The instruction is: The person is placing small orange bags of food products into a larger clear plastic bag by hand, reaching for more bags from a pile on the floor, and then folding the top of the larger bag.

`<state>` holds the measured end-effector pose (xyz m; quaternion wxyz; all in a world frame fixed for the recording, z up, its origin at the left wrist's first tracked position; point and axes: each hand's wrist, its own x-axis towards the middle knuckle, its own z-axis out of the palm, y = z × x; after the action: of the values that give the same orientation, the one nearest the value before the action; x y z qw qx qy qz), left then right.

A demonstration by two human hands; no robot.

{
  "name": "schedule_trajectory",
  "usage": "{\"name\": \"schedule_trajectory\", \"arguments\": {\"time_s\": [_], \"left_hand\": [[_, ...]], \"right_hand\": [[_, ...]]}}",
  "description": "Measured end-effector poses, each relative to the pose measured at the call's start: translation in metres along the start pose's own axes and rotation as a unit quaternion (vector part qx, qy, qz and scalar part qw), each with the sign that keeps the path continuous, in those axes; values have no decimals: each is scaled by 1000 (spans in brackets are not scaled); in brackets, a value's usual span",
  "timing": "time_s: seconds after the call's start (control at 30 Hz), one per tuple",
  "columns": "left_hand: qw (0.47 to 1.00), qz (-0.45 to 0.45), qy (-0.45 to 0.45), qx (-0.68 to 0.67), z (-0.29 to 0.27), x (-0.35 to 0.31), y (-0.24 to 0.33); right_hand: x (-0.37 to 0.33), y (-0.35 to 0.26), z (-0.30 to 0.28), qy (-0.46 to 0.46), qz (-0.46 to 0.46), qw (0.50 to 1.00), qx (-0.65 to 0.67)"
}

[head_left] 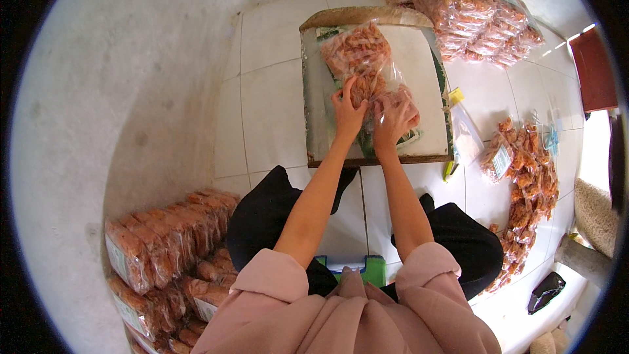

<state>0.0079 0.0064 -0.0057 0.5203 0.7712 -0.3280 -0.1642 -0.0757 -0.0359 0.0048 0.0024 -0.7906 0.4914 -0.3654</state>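
Both hands press on a clear plastic bag of orange-brown fried snacks (359,59) lying on a low wooden board surface (419,59): left hand (347,113) fingers spread flat, right hand (395,117) fingers curled gripping the bag's near end. Sealed bags stacked by the wall (164,242) look finished; loose snacks on the tiled floor (531,183) remain unpacked.

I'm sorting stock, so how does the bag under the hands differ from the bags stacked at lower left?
The bag on the board lies flat, alone, with both hands pressing its near end. The stacked bags stand packed in rows against the wall, untouched. Both are clear bags of orange-brown snacks.
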Motion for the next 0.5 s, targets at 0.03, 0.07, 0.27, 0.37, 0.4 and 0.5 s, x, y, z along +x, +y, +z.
{"name": "schedule_trajectory", "arguments": {"time_s": [0.03,0.07,0.27,0.37,0.4,0.5], "left_hand": [[1000,6,3,-1,0,1,0],[1000,7,4,-1,-1,1,0],[999,32,-13,20,0,-4,-2],[1000,10,-3,13,0,-6,-2],[1000,2,-1,8,0,-6,-4],[1000,-2,-3,-28,11,-5,4]], "right_hand": [[0,0,1,0,-1,1000,0],[0,0,2,-5,3,1000,-17],[-3,10,9,-10,33,998,45],[0,17,10,-40,50,991,116],[0,21,12,-69,67,984,151],[11,56,23,-94,-4,971,218]]}}
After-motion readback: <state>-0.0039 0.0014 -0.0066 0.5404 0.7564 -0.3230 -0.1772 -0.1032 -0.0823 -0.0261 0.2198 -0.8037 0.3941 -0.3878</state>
